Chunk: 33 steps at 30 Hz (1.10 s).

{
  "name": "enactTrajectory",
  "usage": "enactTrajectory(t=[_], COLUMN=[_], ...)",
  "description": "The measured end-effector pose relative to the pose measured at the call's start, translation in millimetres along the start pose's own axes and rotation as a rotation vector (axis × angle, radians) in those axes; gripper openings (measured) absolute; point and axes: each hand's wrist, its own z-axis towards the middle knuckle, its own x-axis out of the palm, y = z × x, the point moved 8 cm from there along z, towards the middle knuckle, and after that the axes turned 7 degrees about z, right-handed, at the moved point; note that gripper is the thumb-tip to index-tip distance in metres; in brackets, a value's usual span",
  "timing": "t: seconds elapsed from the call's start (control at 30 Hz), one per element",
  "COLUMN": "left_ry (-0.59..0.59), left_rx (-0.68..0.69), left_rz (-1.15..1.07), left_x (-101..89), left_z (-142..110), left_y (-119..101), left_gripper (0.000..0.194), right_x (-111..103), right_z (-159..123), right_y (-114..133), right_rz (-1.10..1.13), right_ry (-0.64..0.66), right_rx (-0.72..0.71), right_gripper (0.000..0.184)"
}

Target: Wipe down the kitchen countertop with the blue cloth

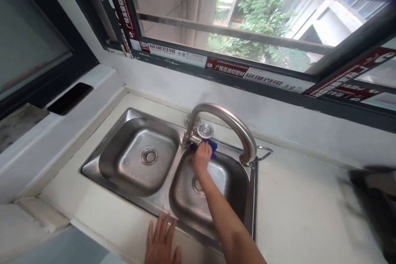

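My right hand (202,155) reaches over the right bowl of the steel double sink (163,189) to its back rim. Its fingers are closed on a blue cloth (213,148), pressed close to the base of the tap. The curved steel tap (227,114) rises from between the bowls, its spout hanging over the right one. Fingers spread, my left hand (161,241) lies flat on the counter at the sink's front edge. A round metal strainer (205,130) sits just behind the cloth.
A black phone (70,98) lies on the ledge at left. The pale counter (297,210) extends right, with a dark, blurred object (375,202) at its far side. A wire holder (264,153) stands by the sink's back right corner. A window (229,29) is behind.
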Motion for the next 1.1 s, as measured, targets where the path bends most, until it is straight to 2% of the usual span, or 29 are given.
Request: enactTrajectory(t=[0.1,0.23,0.33,0.43,0.7,0.87,1.1], left_ry=[-0.035,-0.063,-0.096,-0.123,-0.094,-0.085,-0.080], left_rx=[-0.002,0.017,0.020,0.020,0.018,0.001,-0.005], left_rz=[0.000,0.011,0.016,0.025,0.043,0.036,0.025], left_x=[-1.1,-2.6,-4.1,-4.4,-5.1,-16.9,-27.7], left_z=[0.5,2.3,2.7,1.9,1.4,4.9,10.5], left_y=[0.6,0.2,0.2,0.3,0.6,-1.4,-2.9], left_gripper=[0.067,0.065,0.065,0.066,0.063,0.062,0.061], right_x=[-8.1,-32.2,-44.2,-46.4,-38.2,-27.8,-5.1], right_z=[5.3,19.3,31.3,40.4,46.7,26.7,2.9], right_y=[0.9,-5.3,-7.7,-8.5,-18.9,-22.8,-11.2], right_rz=[-0.027,-0.008,0.003,0.013,0.122,0.205,0.319], right_ry=[0.084,0.165,0.220,0.228,0.145,0.031,-0.150], right_rx=[-0.106,-0.217,-0.266,-0.269,-0.250,-0.185,-0.024], right_gripper=[0.045,0.037,0.035,0.035,0.045,0.050,0.056])
